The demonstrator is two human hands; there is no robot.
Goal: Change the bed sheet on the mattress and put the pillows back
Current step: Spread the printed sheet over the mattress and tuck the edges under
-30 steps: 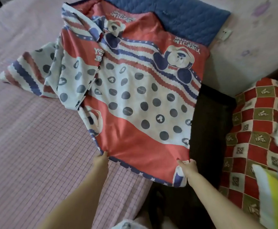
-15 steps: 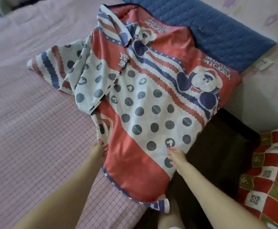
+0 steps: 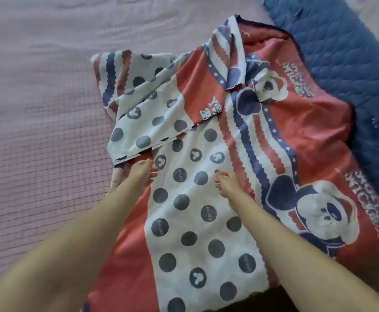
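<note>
A pink bed sheet (image 3: 37,136), quilted in a fine grid of small squares, covers the mattress and fills the left of the view. On it, toward the right, lies a soft red, white and navy cartoon-print cover (image 3: 206,221) with polka dots and wavy stripes, its left part folded over in creases. A navy quilted pad (image 3: 341,64) lies behind it. The left hand (image 3: 136,174) pinches the folded edge; the right hand (image 3: 226,183) rests on the dotted band, fingers (image 3: 220,176) loosely curled.
</note>
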